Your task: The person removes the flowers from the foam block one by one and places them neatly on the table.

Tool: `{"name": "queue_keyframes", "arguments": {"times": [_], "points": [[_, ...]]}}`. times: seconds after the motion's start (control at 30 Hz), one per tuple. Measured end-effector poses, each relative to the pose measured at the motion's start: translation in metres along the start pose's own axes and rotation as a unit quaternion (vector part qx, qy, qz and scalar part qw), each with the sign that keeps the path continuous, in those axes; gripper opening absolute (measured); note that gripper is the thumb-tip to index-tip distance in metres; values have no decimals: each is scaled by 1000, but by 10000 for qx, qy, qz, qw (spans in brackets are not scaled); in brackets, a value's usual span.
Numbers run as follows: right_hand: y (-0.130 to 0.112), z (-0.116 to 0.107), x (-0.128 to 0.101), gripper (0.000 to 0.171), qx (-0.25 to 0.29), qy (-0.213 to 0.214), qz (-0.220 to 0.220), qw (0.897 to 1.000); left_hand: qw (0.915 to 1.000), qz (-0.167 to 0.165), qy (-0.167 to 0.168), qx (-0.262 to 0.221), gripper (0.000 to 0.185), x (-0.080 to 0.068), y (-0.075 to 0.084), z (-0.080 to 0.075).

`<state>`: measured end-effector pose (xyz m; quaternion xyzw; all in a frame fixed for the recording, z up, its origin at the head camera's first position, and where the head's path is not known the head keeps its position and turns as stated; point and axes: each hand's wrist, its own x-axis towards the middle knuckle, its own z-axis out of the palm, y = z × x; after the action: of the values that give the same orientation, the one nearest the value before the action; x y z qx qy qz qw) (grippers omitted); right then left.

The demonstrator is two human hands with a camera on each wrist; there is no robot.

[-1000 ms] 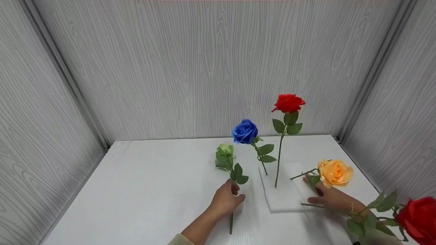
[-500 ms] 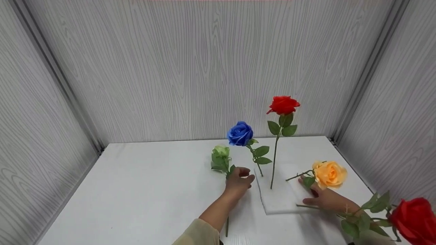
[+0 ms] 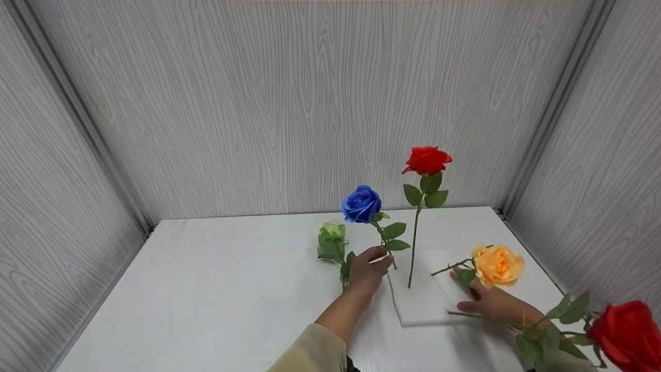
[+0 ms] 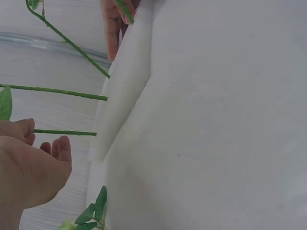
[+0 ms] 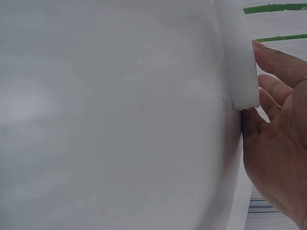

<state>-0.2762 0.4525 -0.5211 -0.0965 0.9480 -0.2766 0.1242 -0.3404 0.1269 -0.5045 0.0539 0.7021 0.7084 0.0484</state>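
Observation:
A white foam block point(image 3: 421, 310) lies on the table. Upright in it stand a tall red rose point(image 3: 426, 160) and a shorter blue rose point(image 3: 361, 204). My left hand point(image 3: 377, 261) is at the foot of the blue rose's stem, thumb and fingers apart around it; the left wrist view shows the left hand point(image 4: 43, 163) open beside the foam block point(image 4: 124, 91). A green rosebud point(image 3: 332, 232) lies just left of that hand. My right hand point(image 3: 477, 299) rests flat on the block's right edge, under a low-leaning orange rose point(image 3: 498, 264). Its fingers point(image 5: 276, 62) touch the foam block point(image 5: 237, 62).
A second red rose point(image 3: 627, 336) lies at the bottom right, its stem running under my right hand. The white table point(image 3: 232, 289) is enclosed by grey wood-grain walls on three sides. Left of the flowers the tabletop is bare.
My left hand has let go of the green rosebud's stem and moved up and right to the blue rose's stem. The rosebud now lies on the table. My right hand has stayed put.

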Motion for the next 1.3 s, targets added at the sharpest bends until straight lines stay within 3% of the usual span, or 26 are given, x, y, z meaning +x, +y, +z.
{"name": "queue_keyframes", "arguments": {"times": [0.37, 0.73, 0.93, 1.03, 1.3], "points": [[-1, 3, 3, 94, 264, -34, 60, 9996, 9988, 177, 430, 132, 14, 7, -4, 6], [-16, -2, 1, 89, 703, -104, -253, 9971, 9990, 317, 328, -33, 14, 8, -2, 1], [-34, -8, -13, 85, 376, -75, -321, 9987, 9989, 324, 339, 68, 18, 9, -2, -3], [-33, -8, -13, 84, 245, -46, -549, 9982, 9981, 386, 417, 230, 18, 10, -1, -4], [-27, -5, -7, 85, 507, -133, -529, 9972, 9980, 454, 361, 253, 15, 11, -1, -7]]}}
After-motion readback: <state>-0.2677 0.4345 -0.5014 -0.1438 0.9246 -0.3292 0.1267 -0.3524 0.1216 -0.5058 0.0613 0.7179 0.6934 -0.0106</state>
